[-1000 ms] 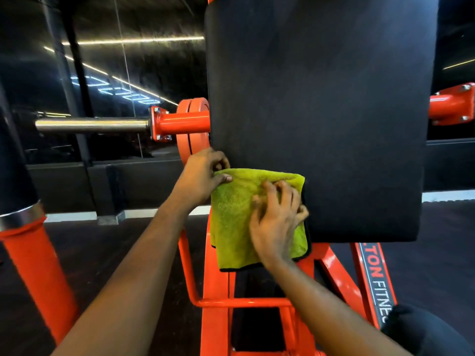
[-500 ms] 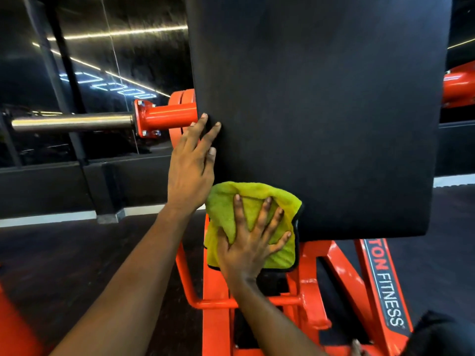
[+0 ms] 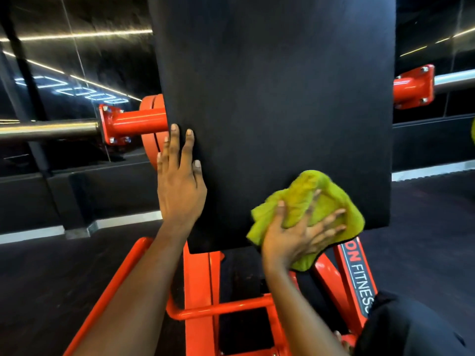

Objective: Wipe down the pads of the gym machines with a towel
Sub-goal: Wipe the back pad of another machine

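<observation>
Yellow-green towel is sitting bunched under the right hand, whose fingers are spreading flat over it and pressing it against the black pad at the pad's 5 o'clock corner. Part of the cloth is hanging past the lower edge. Left hand is lying flat, fingers straight, on the pad's edge at 8 o'clock, holding nothing. Pad is standing on an orange frame at 6 o'clock. Steel bar is projecting at 9 o'clock from an orange flange. Second bar is showing at 3 o'clock.
</observation>
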